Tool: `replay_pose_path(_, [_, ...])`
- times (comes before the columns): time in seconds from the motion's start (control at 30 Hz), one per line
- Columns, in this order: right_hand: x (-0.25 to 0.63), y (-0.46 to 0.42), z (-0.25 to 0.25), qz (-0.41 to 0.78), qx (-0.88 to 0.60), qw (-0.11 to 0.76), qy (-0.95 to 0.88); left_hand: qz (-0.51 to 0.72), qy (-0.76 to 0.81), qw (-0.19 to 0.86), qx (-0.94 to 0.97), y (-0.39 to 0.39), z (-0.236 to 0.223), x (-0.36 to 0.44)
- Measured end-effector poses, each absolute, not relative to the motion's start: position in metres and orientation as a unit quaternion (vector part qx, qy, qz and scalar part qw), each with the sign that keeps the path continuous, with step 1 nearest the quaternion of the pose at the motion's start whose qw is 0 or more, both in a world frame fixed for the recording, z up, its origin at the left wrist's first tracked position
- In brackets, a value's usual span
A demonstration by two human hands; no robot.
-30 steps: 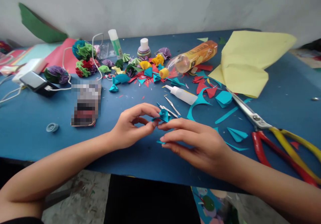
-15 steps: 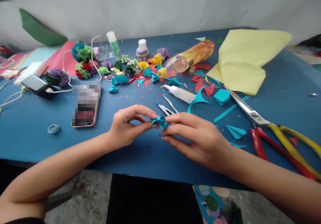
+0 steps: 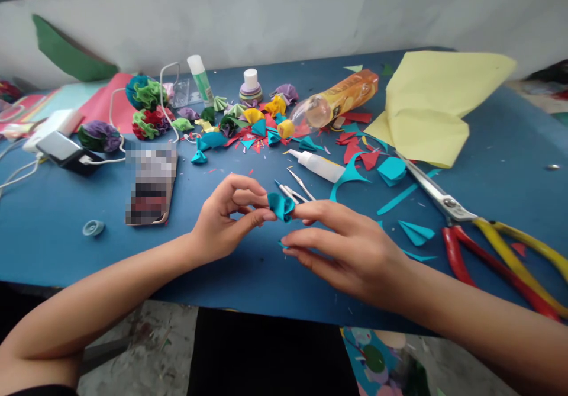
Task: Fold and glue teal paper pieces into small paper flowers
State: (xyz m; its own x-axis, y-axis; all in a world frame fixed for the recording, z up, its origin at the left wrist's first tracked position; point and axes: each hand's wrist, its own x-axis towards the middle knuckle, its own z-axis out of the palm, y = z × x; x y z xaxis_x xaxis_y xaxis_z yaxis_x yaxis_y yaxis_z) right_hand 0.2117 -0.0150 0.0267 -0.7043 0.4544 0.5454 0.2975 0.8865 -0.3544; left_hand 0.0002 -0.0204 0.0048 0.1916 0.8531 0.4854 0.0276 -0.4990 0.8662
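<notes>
Between the thumb and fingers of my left hand [image 3: 231, 215] is a curled teal paper piece [image 3: 281, 205] with wavy, folded edges. My right hand [image 3: 350, 245] reaches in from the other side, its index fingertip against that piece. Lower down, the right thumb and another finger pinch a second, small teal scrap [image 3: 282, 244], mostly hidden by the fingertips. Just behind the hands lie a pair of compasses [image 3: 288, 192] and a thin pointed metal tool [image 3: 300, 183]. A white glue bottle [image 3: 323, 166] rests beyond them, next to a curved teal offcut [image 3: 350, 177].
Large scissors [image 3: 450, 203] with red and yellow handles lie at right, by a yellow paper sheet [image 3: 435, 106]. A drink bottle [image 3: 337, 101], glue stick [image 3: 202, 82] and several pleated paper pieces sit behind. At left are a phone [image 3: 153, 189] and a small cap [image 3: 93, 228].
The curled teal piece has risen slightly and turned, showing more of its folded face. My left fingers have lifted a little, and the right index has parted further from the lower fingers.
</notes>
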Motion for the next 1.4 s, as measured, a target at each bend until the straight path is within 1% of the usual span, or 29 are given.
replay_pose_path(0.2, [0.213,-0.013,0.02,0.109,-0.182,0.327,-0.921,0.532,0.302,0.295,0.734,-0.021,0.004,-0.003])
replay_pose_path(0.27, [0.212,-0.012,0.019,0.105,-0.179,0.33,-0.921,0.526,0.284,0.287,0.749,-0.02,0.004,-0.004])
replay_pose_path(0.43, [0.21,-0.013,0.026,0.096,-0.166,0.324,-0.926,0.533,0.306,0.293,0.732,-0.019,0.006,-0.002])
replay_pose_path(0.57, [0.21,-0.014,0.03,0.096,-0.199,0.322,-0.921,0.515,0.351,0.343,0.703,-0.021,0.008,-0.003])
replay_pose_path(0.67, [0.211,-0.014,0.03,0.105,-0.23,0.335,-0.908,0.506,0.352,0.369,0.696,-0.02,0.008,-0.004])
replay_pose_path(0.8, [0.211,-0.014,0.029,0.131,-0.22,0.349,-0.901,0.525,0.328,0.311,0.722,-0.017,0.009,-0.006])
replay_pose_path(0.9, [0.211,-0.015,0.029,0.145,-0.208,0.343,-0.905,0.524,0.319,0.261,0.745,-0.016,0.011,-0.006])
replay_pose_path(1.1, [0.211,-0.015,0.028,0.162,-0.2,0.344,-0.903,0.504,0.284,0.23,0.783,-0.017,0.01,-0.004])
replay_pose_path(1.23, [0.209,-0.015,0.028,0.182,-0.238,0.326,-0.897,0.455,0.351,0.263,0.775,-0.018,0.008,0.0])
replay_pose_path(1.3, [0.209,-0.012,0.028,0.174,-0.265,0.318,-0.894,0.411,0.397,0.282,0.771,-0.017,0.009,-0.002])
replay_pose_path(1.4, [0.211,-0.005,0.027,0.152,-0.303,0.282,-0.897,0.334,0.421,0.298,0.789,-0.015,0.016,-0.007])
